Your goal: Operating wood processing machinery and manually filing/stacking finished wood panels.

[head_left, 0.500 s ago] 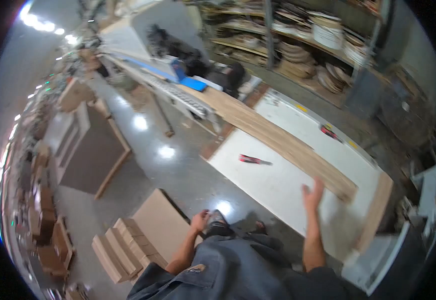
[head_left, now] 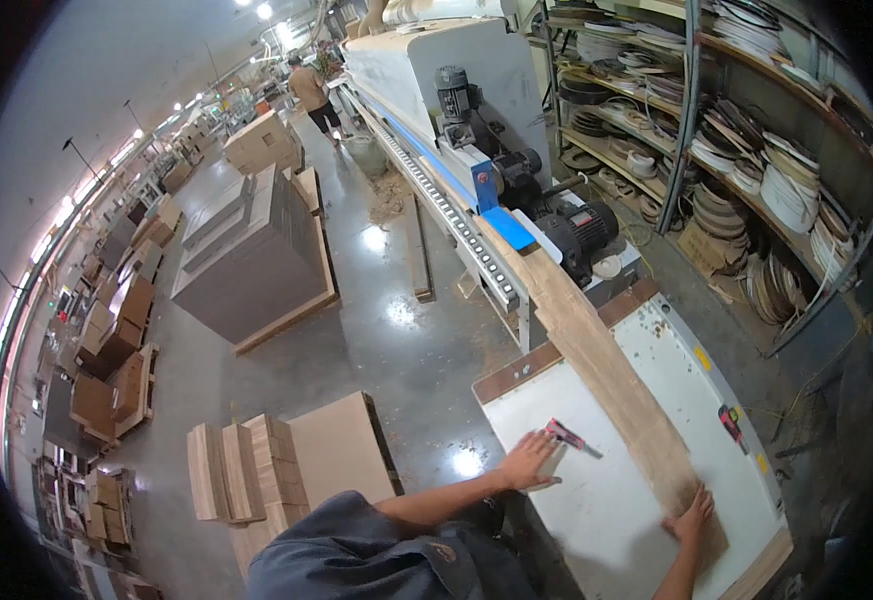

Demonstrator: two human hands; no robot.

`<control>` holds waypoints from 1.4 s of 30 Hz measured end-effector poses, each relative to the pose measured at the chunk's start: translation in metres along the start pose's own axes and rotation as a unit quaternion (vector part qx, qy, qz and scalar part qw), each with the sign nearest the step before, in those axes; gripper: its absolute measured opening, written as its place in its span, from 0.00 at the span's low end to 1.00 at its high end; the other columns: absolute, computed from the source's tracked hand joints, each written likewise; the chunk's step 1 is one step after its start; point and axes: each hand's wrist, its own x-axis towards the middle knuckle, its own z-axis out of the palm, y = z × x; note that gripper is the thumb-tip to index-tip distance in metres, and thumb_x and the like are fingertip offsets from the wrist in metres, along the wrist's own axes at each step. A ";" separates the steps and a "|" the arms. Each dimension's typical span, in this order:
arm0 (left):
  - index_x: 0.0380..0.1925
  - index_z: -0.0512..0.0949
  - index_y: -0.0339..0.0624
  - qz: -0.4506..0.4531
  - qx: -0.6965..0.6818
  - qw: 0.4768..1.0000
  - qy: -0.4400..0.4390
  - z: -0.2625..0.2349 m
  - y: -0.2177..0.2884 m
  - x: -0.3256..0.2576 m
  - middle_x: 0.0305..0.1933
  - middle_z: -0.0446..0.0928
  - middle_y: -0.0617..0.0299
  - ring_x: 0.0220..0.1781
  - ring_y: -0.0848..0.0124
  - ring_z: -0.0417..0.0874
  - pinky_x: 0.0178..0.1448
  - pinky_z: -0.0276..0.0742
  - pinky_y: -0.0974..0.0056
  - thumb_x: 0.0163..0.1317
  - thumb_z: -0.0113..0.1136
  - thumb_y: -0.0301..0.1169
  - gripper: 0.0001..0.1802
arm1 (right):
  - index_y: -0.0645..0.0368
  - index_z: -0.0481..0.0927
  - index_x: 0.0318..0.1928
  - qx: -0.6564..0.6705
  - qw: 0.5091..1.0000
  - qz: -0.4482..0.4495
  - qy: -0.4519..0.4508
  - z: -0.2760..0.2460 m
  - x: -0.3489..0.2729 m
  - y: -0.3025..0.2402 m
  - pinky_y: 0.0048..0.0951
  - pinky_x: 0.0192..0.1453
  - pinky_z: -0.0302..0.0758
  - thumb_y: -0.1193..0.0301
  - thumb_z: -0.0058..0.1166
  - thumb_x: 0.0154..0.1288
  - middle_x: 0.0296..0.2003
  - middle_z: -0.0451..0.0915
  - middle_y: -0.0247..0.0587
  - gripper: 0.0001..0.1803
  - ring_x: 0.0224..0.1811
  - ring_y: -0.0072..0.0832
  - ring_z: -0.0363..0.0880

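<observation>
A long wood-grain board (head_left: 624,392) runs across the white worktable (head_left: 546,385) from the machine towards me; its stepped left edge suggests more than one strip. On its near end rests my right hand (head_left: 691,515), fingers apart, thumb to the left. My left hand (head_left: 529,462) is open with spread fingers on the table's left part, holding nothing. Just beyond its fingertips lies a red-handled tool with a grey end (head_left: 572,438), perhaps a utility knife. Another red and black tool (head_left: 730,423) lies by the table's right edge.
A long machine with a roller track (head_left: 446,215), blue guard (head_left: 508,228) and black motors (head_left: 578,240) extends ahead. Shelves (head_left: 691,130) of coiled edging stand right. Stacked wood strips (head_left: 246,470) and a pallet of grey panels (head_left: 256,255) are left. A person (head_left: 308,90) stands far off.
My view has swung, bringing more of the machine into sight. My left hand has moved from beside my body onto the table; my right hand has come down onto the board's near end.
</observation>
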 end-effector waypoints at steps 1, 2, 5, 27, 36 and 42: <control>0.80 0.64 0.41 0.042 0.005 0.999 0.011 0.004 -0.003 0.029 0.83 0.62 0.44 0.87 0.42 0.57 0.90 0.48 0.41 0.58 0.73 0.60 0.56 | 0.47 0.43 0.87 -0.004 1.000 -0.011 0.005 0.002 0.001 -0.011 0.62 0.89 0.46 0.56 0.93 0.23 0.85 0.47 0.58 0.90 0.87 0.60 0.44; 0.80 0.63 0.42 0.074 0.004 0.997 -0.018 0.007 -0.010 0.055 0.84 0.60 0.45 0.88 0.42 0.54 0.91 0.44 0.41 0.57 0.72 0.62 0.58 | 0.48 0.44 0.87 -0.023 1.000 0.010 0.008 0.006 0.003 -0.025 0.62 0.89 0.45 0.57 0.93 0.22 0.84 0.48 0.57 0.90 0.86 0.60 0.45; 0.78 0.66 0.43 0.118 0.023 0.991 -0.055 0.018 -0.038 0.096 0.84 0.61 0.48 0.87 0.45 0.56 0.91 0.45 0.40 0.61 0.71 0.57 0.50 | 0.47 0.45 0.87 -0.019 0.997 -0.051 0.047 0.019 0.011 -0.066 0.64 0.88 0.45 0.56 0.92 0.21 0.82 0.51 0.56 0.90 0.85 0.61 0.47; 0.66 0.76 0.41 -0.166 -0.352 0.919 0.067 -0.003 -0.108 0.110 0.49 0.81 0.51 0.51 0.57 0.82 0.52 0.76 0.54 0.71 0.69 0.54 0.35 | 0.66 0.71 0.74 0.160 0.947 -0.129 -0.248 -0.017 0.230 -0.353 0.43 0.77 0.73 0.47 0.86 0.46 0.64 0.82 0.58 0.60 0.70 0.46 0.78; 0.86 0.56 0.46 -0.278 -0.724 0.623 -0.106 0.058 -0.028 0.218 0.88 0.56 0.48 0.90 0.48 0.52 0.91 0.48 0.42 0.78 0.45 0.68 0.49 | 0.63 0.77 0.68 0.174 0.918 -0.155 -0.322 -0.006 0.216 -0.328 0.40 0.68 0.78 0.53 0.87 0.45 0.60 0.86 0.49 0.52 0.61 0.37 0.83; 0.77 0.66 0.32 -0.339 -0.602 0.701 -0.177 0.060 0.002 0.186 0.77 0.71 0.46 0.77 0.54 0.72 0.81 0.67 0.49 0.74 0.66 0.55 0.45 | 0.64 0.77 0.65 0.086 0.978 -0.144 -0.123 -0.016 0.119 -0.265 0.46 0.65 0.80 0.44 0.87 0.40 0.57 0.86 0.59 0.56 0.62 0.53 0.84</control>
